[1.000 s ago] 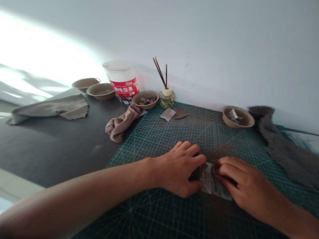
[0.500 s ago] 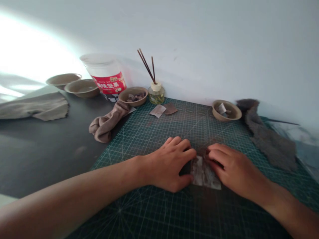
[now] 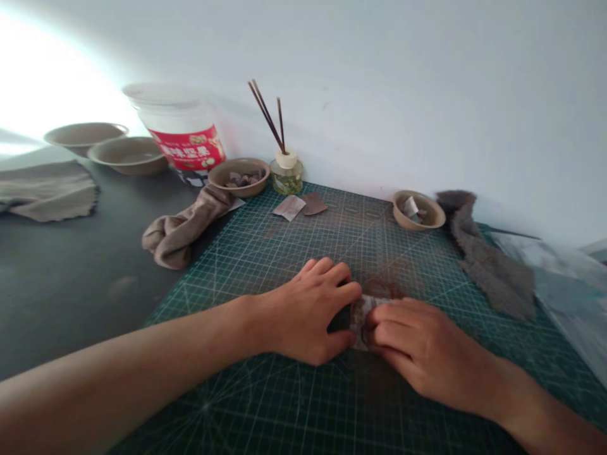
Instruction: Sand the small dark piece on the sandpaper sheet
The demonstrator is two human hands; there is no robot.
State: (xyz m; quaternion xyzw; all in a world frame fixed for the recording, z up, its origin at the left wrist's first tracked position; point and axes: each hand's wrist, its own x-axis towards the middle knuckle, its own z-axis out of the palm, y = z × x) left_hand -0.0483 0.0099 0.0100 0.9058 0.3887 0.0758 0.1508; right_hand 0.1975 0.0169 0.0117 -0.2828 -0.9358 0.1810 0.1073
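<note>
A small grey-white sheet with brown smears (image 3: 359, 322) lies on the green cutting mat (image 3: 265, 385). My left hand (image 3: 315, 313) rests at its left edge, thumb and forefinger spread apart and their tips pressing on its corners. Over the right part of the sheet is my right hand (image 3: 417, 344), its fingers curled and pressed together; whatever they pinch is hidden beneath them. Reddish-brown residue (image 3: 389, 278) marks the mat just beyond the sheet.
Behind lie two small squares (image 3: 289, 207), a bowl of dark pieces (image 3: 241, 180), a reed diffuser (image 3: 287, 174) and a tub (image 3: 187, 142). A crumpled cloth (image 3: 184, 230) is at left; another bowl (image 3: 418, 212) and a grey cloth strip (image 3: 493, 265) are at right.
My right hand has moved left over the sheet and now covers its right part. The view has shifted slightly to the right. My left hand keeps its place at the sheet's left edge.
</note>
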